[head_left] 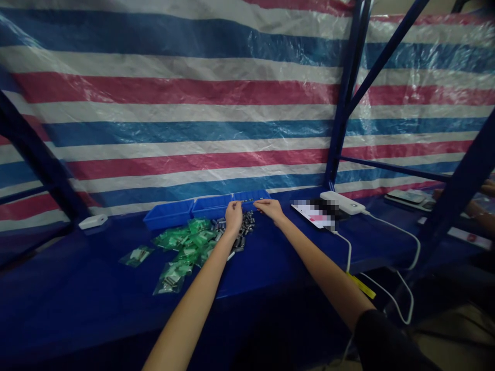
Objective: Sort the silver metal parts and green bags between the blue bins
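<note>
My left hand reaches over a heap of small grey metal parts on the blue bench, its fingers curled at the edge of a blue tray. My right hand sits just to the right, fingers pinched together near the same tray. What either hand holds is too small to make out. Several small green plastic bags lie left of the grey parts.
Two more blue trays stand in a row at the back. A phone and a white power bank with a white cable lie to the right. A striped tarpaulin hangs behind. Another person's arm shows at far right.
</note>
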